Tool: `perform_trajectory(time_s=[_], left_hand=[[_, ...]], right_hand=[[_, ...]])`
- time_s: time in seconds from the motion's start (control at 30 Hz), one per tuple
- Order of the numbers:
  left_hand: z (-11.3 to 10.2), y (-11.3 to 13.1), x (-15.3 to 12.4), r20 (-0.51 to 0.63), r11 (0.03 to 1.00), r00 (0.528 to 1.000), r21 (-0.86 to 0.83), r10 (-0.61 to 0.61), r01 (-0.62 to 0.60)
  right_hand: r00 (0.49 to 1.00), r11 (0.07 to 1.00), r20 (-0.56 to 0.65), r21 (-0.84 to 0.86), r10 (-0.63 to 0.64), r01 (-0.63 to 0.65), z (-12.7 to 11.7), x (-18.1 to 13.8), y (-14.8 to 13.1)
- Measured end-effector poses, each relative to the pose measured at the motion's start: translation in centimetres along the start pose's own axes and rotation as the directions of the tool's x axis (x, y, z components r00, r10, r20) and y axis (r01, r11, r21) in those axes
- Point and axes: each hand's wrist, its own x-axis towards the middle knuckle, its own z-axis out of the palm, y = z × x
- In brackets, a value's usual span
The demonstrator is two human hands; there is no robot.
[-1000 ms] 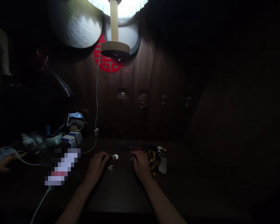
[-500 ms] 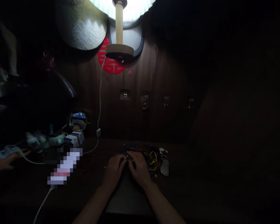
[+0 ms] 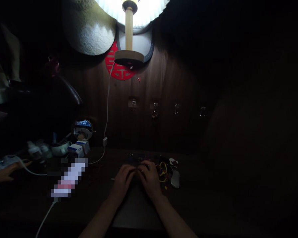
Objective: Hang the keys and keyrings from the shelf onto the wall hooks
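My left hand and my right hand meet at the fingertips low over the dark table. Their fingers are bent and pinched together, and whatever lies between them is too small and dim to make out. Close to the right of my right hand is a tangle of yellow cord among dark small items. A pale computer mouse lies just beyond it, with a small white object behind. Further small things behind my fingers are partly hidden.
A lit lamp shines above, its white cable hanging down. Small boxes, a round mirror and bottles stand at left. A pixelated bright screen lies left of my arms. Another person's hand rests at far left.
My fingertips have drawn closer together, and the thin light piece seen between them earlier no longer shows. My right hand's fingers are more curled. The view has shifted slightly.
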Motion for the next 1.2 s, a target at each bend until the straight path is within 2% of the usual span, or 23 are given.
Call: perform_trajectory(time_s=[0.13, 0.37, 0.53, 0.67, 0.87, 1.2], left_hand=[[0.0, -0.1, 0.0, 0.031, 0.999, 1.000, -0.036, 0.001, 0.000], [0.0, -0.5, 0.1, -0.014, 0.987, 0.987, -0.024, -0.160, 0.159], [-0.5, 0.0, 0.3, -0.045, 0.981, 0.980, -0.037, -0.194, 0.192], [-0.6, 0.1, 0.4, -0.049, 0.985, 0.984, -0.045, -0.171, 0.169], [-0.7, 0.0, 0.4, -0.137, 0.996, 0.986, -0.013, -0.094, 0.093], [-0.5, 0.1, 0.0, -0.058, 0.999, 0.998, -0.029, -0.036, 0.034]], right_hand=[[1.000, 1.000, 0.003, 0.016, -0.001, 0.001, 0.1, -0.1, 0.2], [0.998, 0.999, 0.031, 0.025, -0.048, 0.047, 0.1, -0.3, 0.2], [0.999, 0.999, 0.044, 0.039, -0.031, 0.029, 0.1, -0.3, 0.4], [0.998, 0.999, 0.061, 0.051, -0.005, 0.002, 0.1, -0.3, 0.4], [0.989, 0.997, 0.142, 0.076, -0.034, 0.023, -0.3, 0.0, -0.5], [0.990, 0.994, 0.138, 0.112, -0.026, 0.011, 0.0, -0.1, -0.5]])
